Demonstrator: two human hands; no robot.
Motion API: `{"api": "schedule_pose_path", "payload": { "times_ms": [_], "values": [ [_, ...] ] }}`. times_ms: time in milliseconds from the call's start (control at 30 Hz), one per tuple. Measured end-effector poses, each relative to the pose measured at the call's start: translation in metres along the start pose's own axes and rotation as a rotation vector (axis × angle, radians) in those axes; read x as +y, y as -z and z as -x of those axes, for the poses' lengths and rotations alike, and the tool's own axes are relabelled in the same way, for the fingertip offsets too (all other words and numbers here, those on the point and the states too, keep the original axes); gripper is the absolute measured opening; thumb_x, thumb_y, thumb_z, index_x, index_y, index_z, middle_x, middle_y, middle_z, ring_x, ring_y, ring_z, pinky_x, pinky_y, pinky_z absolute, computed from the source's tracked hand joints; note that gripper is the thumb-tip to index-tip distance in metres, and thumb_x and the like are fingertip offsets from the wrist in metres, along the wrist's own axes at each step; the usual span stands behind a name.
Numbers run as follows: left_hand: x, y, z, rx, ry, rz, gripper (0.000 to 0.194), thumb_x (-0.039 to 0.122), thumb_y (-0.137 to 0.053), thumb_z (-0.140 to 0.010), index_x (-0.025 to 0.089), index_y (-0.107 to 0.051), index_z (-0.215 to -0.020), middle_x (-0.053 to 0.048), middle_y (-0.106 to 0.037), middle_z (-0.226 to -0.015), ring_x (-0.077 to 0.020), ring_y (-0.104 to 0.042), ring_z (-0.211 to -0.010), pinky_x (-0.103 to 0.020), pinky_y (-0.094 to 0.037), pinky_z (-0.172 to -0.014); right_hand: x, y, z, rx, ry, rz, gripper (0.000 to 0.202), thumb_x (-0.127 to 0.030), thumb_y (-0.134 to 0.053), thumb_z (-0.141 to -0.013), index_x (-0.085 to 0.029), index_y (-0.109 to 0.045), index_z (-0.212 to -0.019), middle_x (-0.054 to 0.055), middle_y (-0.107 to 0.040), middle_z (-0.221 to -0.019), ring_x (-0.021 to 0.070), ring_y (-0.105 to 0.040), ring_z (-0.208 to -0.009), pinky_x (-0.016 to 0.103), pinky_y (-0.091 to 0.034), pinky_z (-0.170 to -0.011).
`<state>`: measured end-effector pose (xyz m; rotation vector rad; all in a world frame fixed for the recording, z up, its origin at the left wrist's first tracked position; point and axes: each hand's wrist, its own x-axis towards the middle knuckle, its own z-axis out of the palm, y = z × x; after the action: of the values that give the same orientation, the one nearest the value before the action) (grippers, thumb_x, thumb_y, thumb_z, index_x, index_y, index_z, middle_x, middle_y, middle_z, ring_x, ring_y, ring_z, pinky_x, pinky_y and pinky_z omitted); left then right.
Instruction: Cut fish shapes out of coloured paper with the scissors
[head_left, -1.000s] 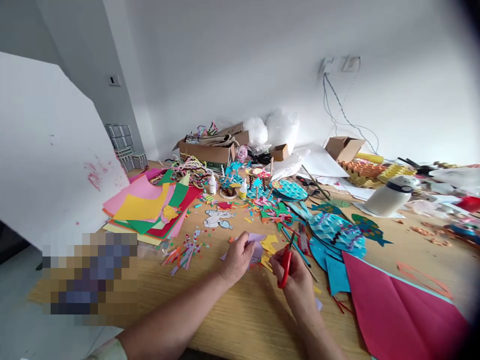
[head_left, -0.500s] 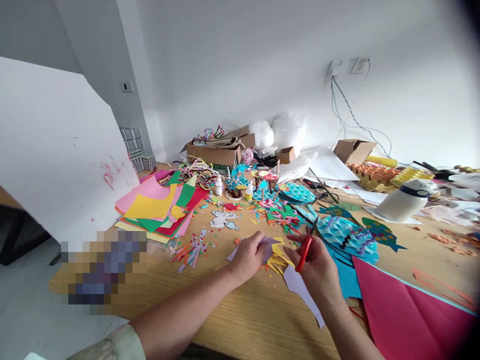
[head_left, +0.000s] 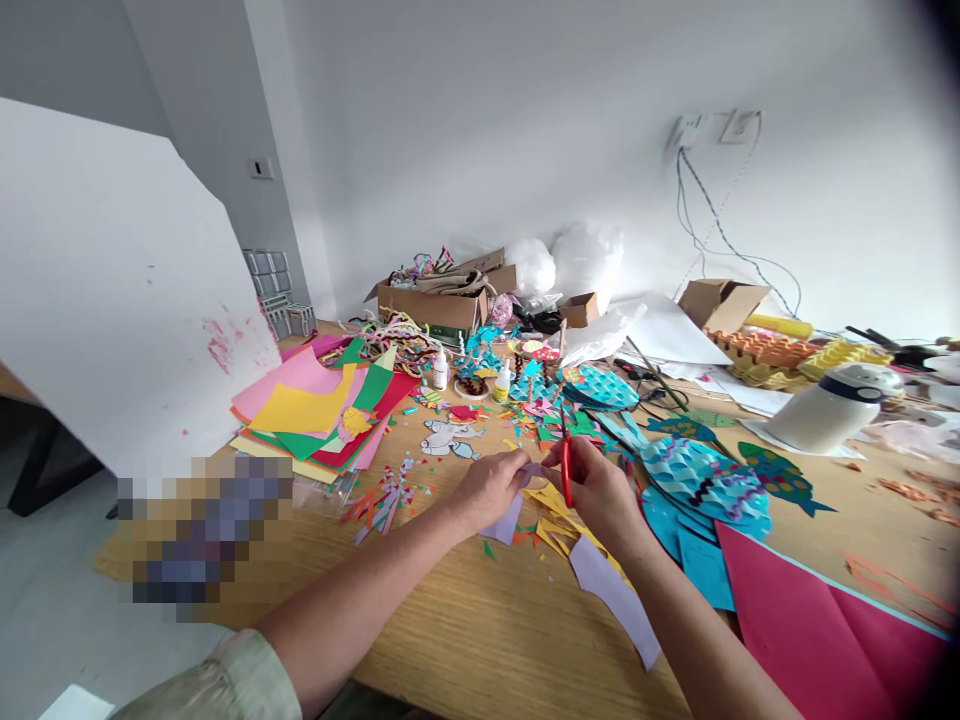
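Right hand (head_left: 600, 492) grips red scissors (head_left: 566, 470) — left hand (head_left: 491, 488) pinches lilac paper (head_left: 508, 515)

Two forearms enter the view from the lower edge, both bare from elbow to wrist. The left hand (head_left: 491, 487) and the right hand (head_left: 600, 495) are ungloved; no rings, watch or bands are discernible on the visible surfaces. The left arm carries a short, pale grey-green fabric sleeve (head_left: 217, 685) with a faint mottled print (the pattern is too blurred to identify), ending at about the elbow with a soft, slightly creased hem. The right arm shows no sleeve within the view. Fingernails are too small to describe.
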<state>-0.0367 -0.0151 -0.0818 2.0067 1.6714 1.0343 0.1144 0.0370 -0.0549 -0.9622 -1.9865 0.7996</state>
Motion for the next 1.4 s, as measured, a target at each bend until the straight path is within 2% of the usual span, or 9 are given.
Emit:
{"api": "schedule_pose_path", "payload": {
  "times_ms": [300, 533, 667, 800, 933, 1067, 1200, 1300, 1400],
  "values": [
    [-0.015, -0.004, 0.01, 0.002, 0.035, -0.007, 0.028, 0.029, -0.052, -0.085, 0.017, -0.055, -0.11, -0.008, -0.059, -0.111, -0.0198, -0.06, -0.091, -0.041, -0.051, -0.076, 0.011, -0.007, 0.0, -0.08, 0.025, -0.048, 0.013, -0.029, -0.062, -0.067, -0.02, -0.058, -0.076, -0.001, -0.059, -0.058, 0.0132, -0.052, -0.051, 0.022, -0.041, -0.049],
    [-0.012, -0.003, 0.01, 0.004, 0.019, 0.024, 0.027, 0.029, -0.052, -0.085, 0.018, -0.055, -0.11, -0.008, -0.059, -0.112, -0.0198, -0.06, -0.091, -0.041, -0.05, -0.077, 0.019, -0.011, 0.005, -0.089, 0.011, -0.114, 0.014, -0.029, -0.066, -0.063, -0.02, -0.057, -0.069, -0.001, -0.058, -0.058, 0.0128, -0.051, -0.052, 0.021, -0.042, -0.05],
    [-0.009, -0.001, 0.011, 0.008, 0.018, 0.072, 0.027, 0.029, -0.052, -0.085, 0.018, -0.055, -0.11, -0.008, -0.058, -0.113, -0.02, -0.059, -0.092, -0.041, -0.05, -0.078, 0.023, -0.011, 0.006, -0.057, -0.025, -0.175, 0.015, -0.028, -0.068, -0.06, -0.021, -0.056, -0.064, -0.003, -0.055, -0.055, 0.014, -0.051, -0.054, 0.023, -0.043, -0.052],
    [-0.013, 0.0, 0.009, 0.046, 0.056, 0.16, 0.028, 0.029, -0.052, -0.085, 0.017, -0.055, -0.11, -0.008, -0.059, -0.112, -0.0203, -0.059, -0.092, -0.041, -0.05, -0.078, 0.024, -0.007, 0.005, 0.006, -0.082, -0.266, 0.021, -0.029, -0.071, -0.057, -0.021, -0.057, -0.069, -0.001, -0.057, -0.059, 0.016, -0.053, -0.058, 0.026, -0.043, -0.054],
    [-0.023, 0.002, 0.002, 0.137, 0.147, 0.289, 0.03, 0.029, -0.053, -0.084, 0.016, -0.054, -0.111, -0.008, -0.059, -0.111, -0.0204, -0.06, -0.091, -0.041, -0.051, -0.076, 0.023, -0.003, 0.003, 0.088, -0.146, -0.406, 0.034, -0.03, -0.075, -0.052, -0.019, -0.057, -0.078, -0.001, -0.057, -0.063, 0.0152, -0.052, -0.057, 0.026, -0.042, -0.053],
    [-0.028, 0.006, 0.001, 0.24, 0.215, 0.437, 0.031, 0.029, -0.053, -0.084, 0.016, -0.053, -0.112, -0.008, -0.058, -0.112, -0.0207, -0.06, -0.092, -0.041, -0.051, -0.076, 0.022, 0.0, 0.004, 0.199, -0.194, -0.583, 0.036, -0.03, -0.076, -0.054, -0.019, -0.055, -0.081, -0.003, -0.054, -0.066, 0.0102, -0.046, -0.052, 0.022, -0.039, -0.05],
    [-0.016, 0.005, 0.008, 0.248, 0.227, 0.592, 0.027, 0.031, -0.051, -0.085, 0.015, -0.056, -0.106, -0.006, -0.061, -0.102, -0.0178, -0.061, -0.082, -0.037, -0.051, -0.071, 0.018, -0.001, 0.008, 0.303, -0.216, -0.749, 0.032, -0.03, -0.073, -0.058, -0.019, -0.053, -0.081, -0.005, -0.051, -0.065, 0.0079, -0.044, -0.052, 0.02, -0.036, -0.05],
    [0.0, 0.0, 0.013, 0.158, 0.213, 0.691, 0.021, 0.032, -0.057, -0.079, 0.014, -0.059, -0.09, -0.001, -0.061, -0.074, -0.0138, -0.059, -0.069, -0.029, -0.048, -0.066, 0.013, -0.005, 0.009, 0.322, -0.243, -0.848, 0.033, -0.03, -0.074, -0.057, -0.018, -0.052, -0.08, -0.006, -0.049, -0.062, 0.0077, -0.043, -0.05, 0.02, -0.035, -0.048],
    [0.014, -0.004, 0.011, 0.09, 0.196, 0.754, 0.026, 0.037, -0.061, -0.073, 0.016, -0.06, -0.088, 0.0, -0.061, -0.072, -0.0143, -0.057, -0.069, -0.026, -0.046, -0.063, 0.007, -0.01, 0.01, 0.314, -0.27, -0.924, 0.033, -0.029, -0.073, -0.057, -0.018, -0.052, -0.079, -0.006, -0.048, -0.06, 0.0069, -0.04, -0.047, 0.02, -0.032, -0.046]
  ]
}}
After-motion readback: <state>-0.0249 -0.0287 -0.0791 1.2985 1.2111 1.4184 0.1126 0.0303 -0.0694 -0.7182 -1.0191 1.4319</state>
